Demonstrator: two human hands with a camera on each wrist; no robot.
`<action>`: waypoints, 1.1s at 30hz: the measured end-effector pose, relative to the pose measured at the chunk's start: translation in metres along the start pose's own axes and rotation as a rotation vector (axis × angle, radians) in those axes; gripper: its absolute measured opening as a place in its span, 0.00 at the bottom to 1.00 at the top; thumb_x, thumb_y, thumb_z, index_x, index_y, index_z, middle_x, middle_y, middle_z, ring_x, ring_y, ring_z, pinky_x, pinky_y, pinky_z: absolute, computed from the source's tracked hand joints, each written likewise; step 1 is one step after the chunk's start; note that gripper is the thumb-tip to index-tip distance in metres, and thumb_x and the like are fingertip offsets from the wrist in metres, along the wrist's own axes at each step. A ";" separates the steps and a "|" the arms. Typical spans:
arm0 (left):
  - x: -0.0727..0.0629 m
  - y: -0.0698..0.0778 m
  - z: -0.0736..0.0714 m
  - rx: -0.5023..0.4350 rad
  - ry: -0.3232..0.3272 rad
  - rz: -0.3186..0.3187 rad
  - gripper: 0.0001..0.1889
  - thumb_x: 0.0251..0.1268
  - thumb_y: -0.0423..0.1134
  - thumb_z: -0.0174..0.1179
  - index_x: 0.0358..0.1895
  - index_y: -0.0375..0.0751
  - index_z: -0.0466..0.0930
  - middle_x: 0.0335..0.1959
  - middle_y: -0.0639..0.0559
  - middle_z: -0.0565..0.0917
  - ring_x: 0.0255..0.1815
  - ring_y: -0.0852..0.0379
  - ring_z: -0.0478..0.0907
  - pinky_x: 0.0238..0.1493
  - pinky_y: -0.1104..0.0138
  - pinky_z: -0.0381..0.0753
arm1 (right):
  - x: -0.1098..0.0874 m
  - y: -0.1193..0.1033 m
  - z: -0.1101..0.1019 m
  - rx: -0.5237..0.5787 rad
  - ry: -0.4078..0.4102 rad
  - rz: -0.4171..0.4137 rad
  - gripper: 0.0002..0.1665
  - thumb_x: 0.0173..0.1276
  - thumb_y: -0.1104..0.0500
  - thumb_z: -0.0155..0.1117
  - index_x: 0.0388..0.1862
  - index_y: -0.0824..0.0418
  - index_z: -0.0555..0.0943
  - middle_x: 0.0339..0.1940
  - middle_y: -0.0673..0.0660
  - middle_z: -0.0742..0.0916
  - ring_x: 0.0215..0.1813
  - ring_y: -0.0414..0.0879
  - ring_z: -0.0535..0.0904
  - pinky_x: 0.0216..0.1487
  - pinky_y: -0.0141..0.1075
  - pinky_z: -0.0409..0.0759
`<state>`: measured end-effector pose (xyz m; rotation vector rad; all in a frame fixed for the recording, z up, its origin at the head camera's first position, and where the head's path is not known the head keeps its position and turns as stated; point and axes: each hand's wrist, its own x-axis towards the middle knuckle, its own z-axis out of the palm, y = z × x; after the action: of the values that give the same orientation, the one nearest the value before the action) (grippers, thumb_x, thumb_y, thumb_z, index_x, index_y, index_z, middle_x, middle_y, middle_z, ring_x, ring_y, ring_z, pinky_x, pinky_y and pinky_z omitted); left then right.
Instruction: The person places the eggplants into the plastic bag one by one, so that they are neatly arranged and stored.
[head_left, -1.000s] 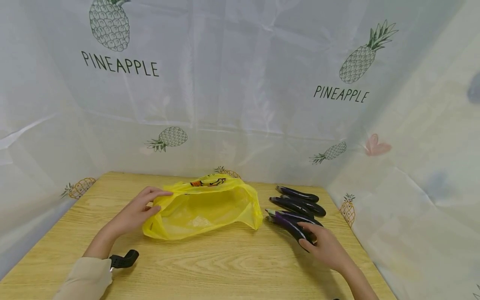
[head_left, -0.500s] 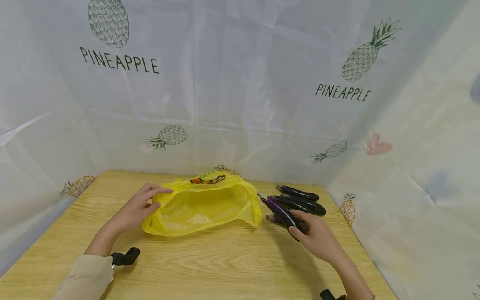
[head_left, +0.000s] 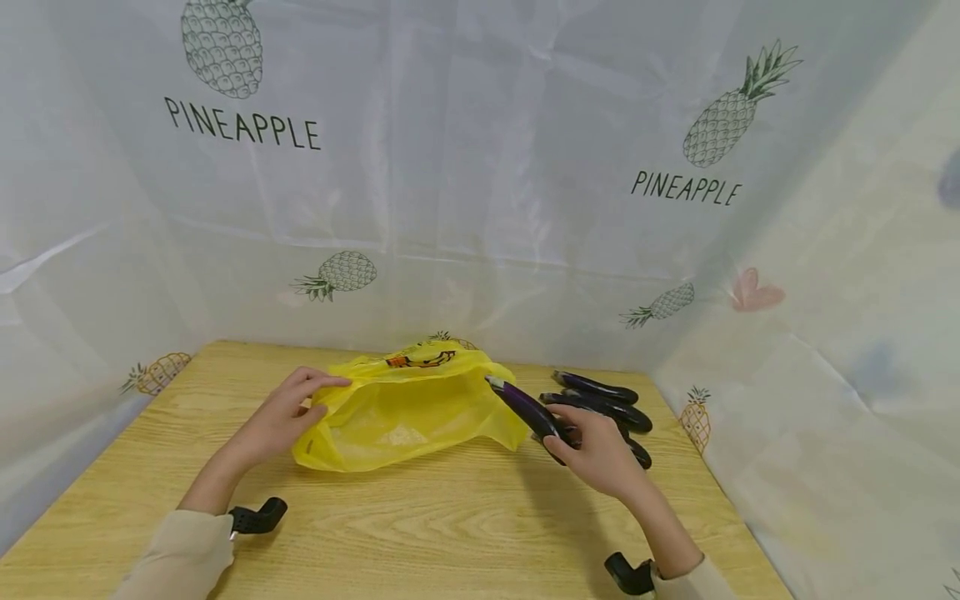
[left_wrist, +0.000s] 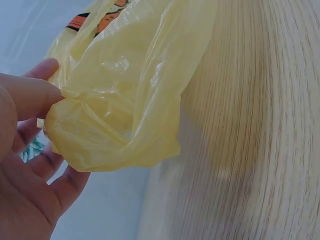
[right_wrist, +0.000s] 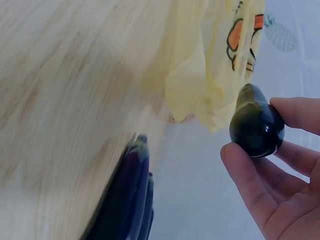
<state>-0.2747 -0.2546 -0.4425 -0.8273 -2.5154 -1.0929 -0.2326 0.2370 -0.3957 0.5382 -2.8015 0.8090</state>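
Observation:
A thin yellow plastic bag [head_left: 420, 417] lies on the table with its mouth gaping toward me. My left hand [head_left: 281, 417] pinches the left edge of that mouth between thumb and fingers, as the left wrist view shows at the bag's rim [left_wrist: 110, 125]. In my right hand [head_left: 600, 450] is a dark purple eggplant [head_left: 528, 408], gripped near its round end. Its pale stem end points left at the bag's right rim, above the table. The right wrist view shows the eggplant [right_wrist: 257, 127] end-on between thumb and fingers.
Several more eggplants [head_left: 600, 387] lie in a pile at the back right of the wooden table [head_left: 420, 542], partly behind my right hand. White sheeting [head_left: 480, 208] printed with pineapples hangs behind the table and along its sides.
My right hand has lifted one eggplant off the pile and carried it left to the bag's right side. The left hand stays at the bag's edge, with the bag nearly still.

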 end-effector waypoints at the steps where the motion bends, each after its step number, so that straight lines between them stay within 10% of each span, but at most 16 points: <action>1: 0.000 0.001 0.001 0.002 0.006 0.002 0.25 0.75 0.22 0.61 0.70 0.45 0.80 0.58 0.46 0.76 0.50 0.54 0.71 0.40 0.66 0.74 | 0.002 -0.002 0.001 -0.008 -0.001 -0.001 0.29 0.74 0.55 0.74 0.71 0.56 0.82 0.54 0.58 0.91 0.35 0.40 0.85 0.35 0.36 0.81; 33: 0.005 0.013 0.002 -0.021 0.016 0.030 0.26 0.73 0.21 0.62 0.70 0.45 0.81 0.55 0.49 0.76 0.47 0.58 0.69 0.38 0.67 0.78 | 0.060 -0.031 0.049 0.044 -0.068 0.097 0.27 0.74 0.54 0.73 0.68 0.60 0.84 0.50 0.60 0.91 0.37 0.45 0.86 0.37 0.41 0.85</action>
<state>-0.2712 -0.2445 -0.4340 -0.8557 -2.4746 -1.1142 -0.2785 0.1686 -0.4057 0.4471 -2.8977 0.8900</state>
